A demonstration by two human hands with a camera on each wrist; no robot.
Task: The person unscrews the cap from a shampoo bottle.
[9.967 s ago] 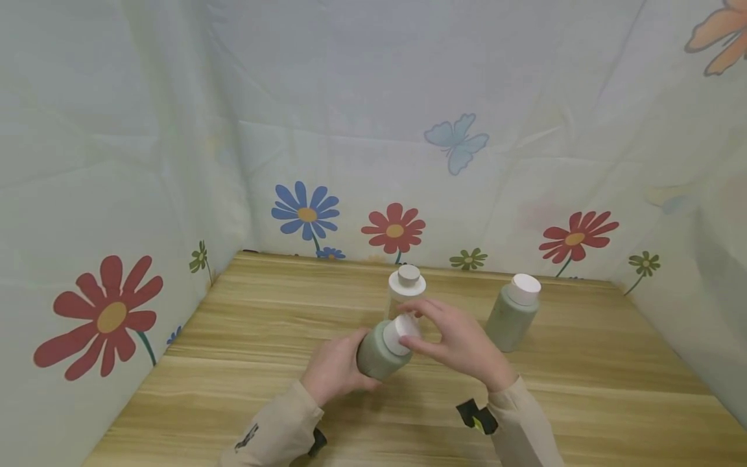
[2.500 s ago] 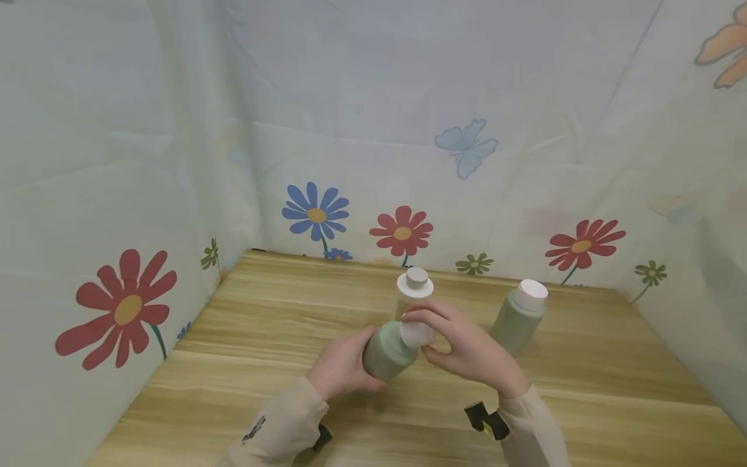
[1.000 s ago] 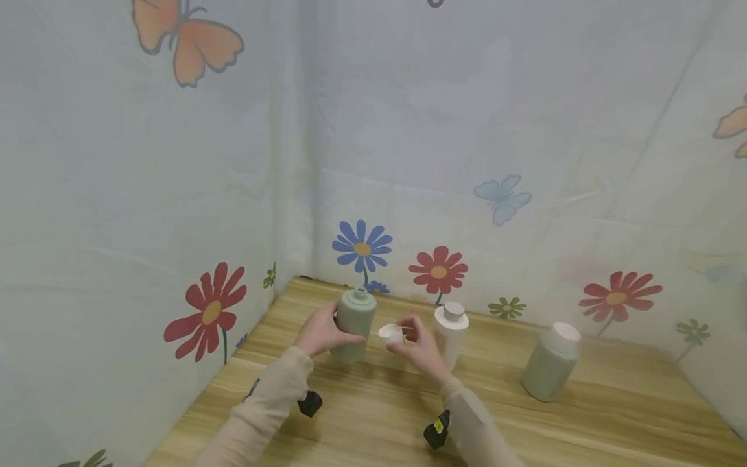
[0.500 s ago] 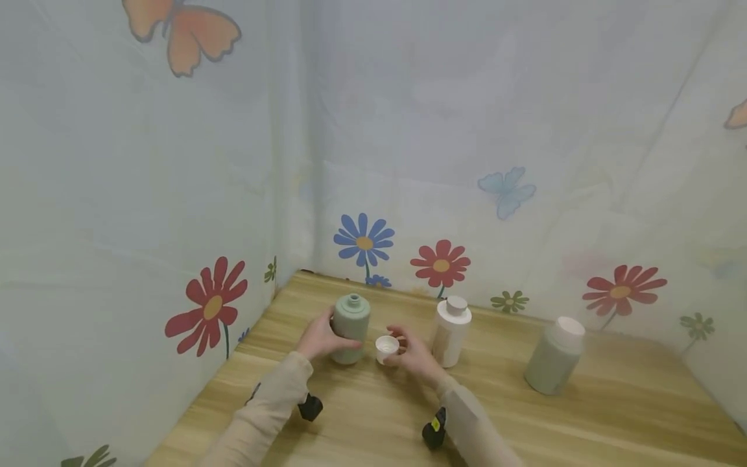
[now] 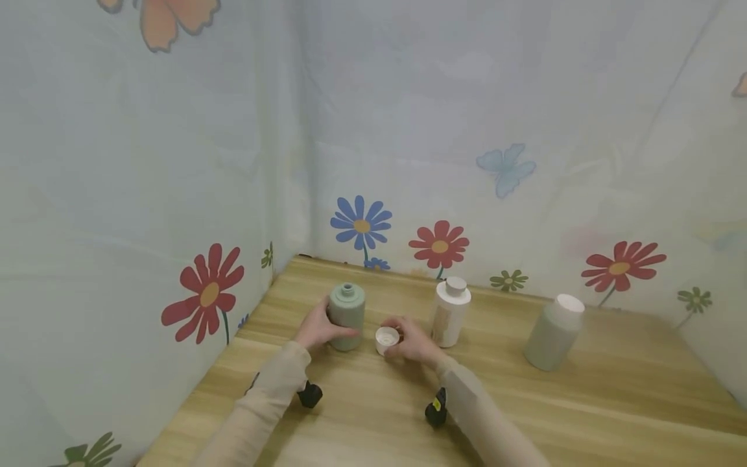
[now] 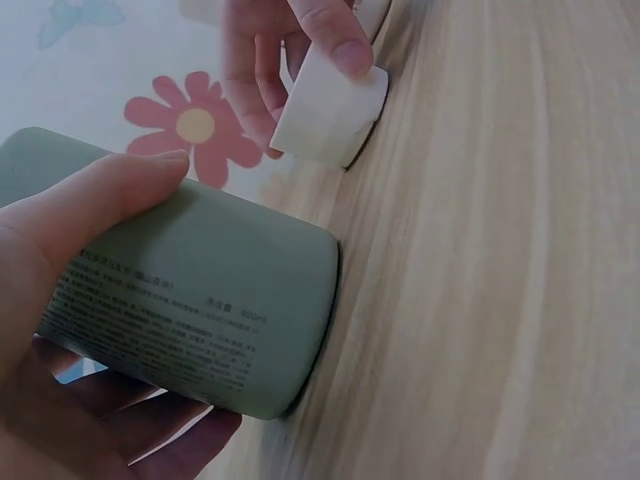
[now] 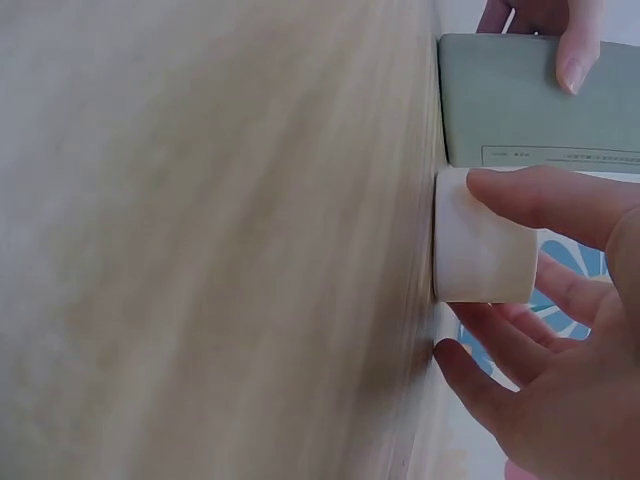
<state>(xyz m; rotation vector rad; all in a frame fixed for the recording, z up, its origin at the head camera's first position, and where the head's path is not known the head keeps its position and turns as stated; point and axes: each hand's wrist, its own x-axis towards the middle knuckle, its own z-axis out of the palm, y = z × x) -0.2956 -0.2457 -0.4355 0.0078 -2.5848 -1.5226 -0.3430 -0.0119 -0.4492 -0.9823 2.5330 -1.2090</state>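
An uncapped green bottle [image 5: 349, 311] stands upright on the table, its narrow neck bare. My left hand [image 5: 318, 327] grips it from the left, thumb across the front; printed text shows on its side [image 6: 190, 320] in the left wrist view. Just right of it, a white cap [image 5: 386, 340] sits on the wood with its hollow side up. My right hand [image 5: 412, 341] holds this cap between thumb and fingers. In the right wrist view the thumb lies on the cap's wall [image 7: 485, 250], and the fingers are on its far side.
Behind my right hand stands a white bottle [image 5: 452, 314] with a grey-white cap. Farther right is a second green bottle [image 5: 551, 340] with its white cap on. A flowered cloth [image 5: 403, 168] walls off the back and sides of the wood-grain table [image 5: 362, 415].
Earlier both hands held the capped green bottle tilted. The cap has come off, the bottle has moved left and stands upright, and the cap has come down hollow side up onto the table.
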